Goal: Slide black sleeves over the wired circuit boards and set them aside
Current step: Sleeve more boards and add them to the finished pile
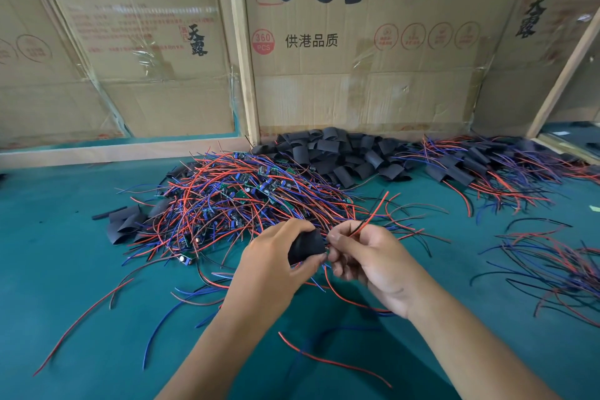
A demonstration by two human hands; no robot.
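My left hand (pixel 272 263) grips a black sleeve (pixel 305 247) just above the green table. My right hand (pixel 367 257) pinches red and black wires (pixel 373 208) that come out of the sleeve's right end; the board itself is hidden inside the sleeve and behind my fingers. More red and blue wires trail down from the sleeve toward me. Behind my hands lies a big tangle of bare wired circuit boards (pixel 240 195). A heap of empty black sleeves (pixel 334 153) sits at the back centre. Sleeved boards (pixel 480 166) are piled at the back right.
A few loose sleeves (pixel 126 224) lie left of the tangle. Another bunch of wires (pixel 552 266) spreads at the right edge. Cardboard panels in wooden frames (pixel 246 75) wall off the back of the green table (pixel 65 263).
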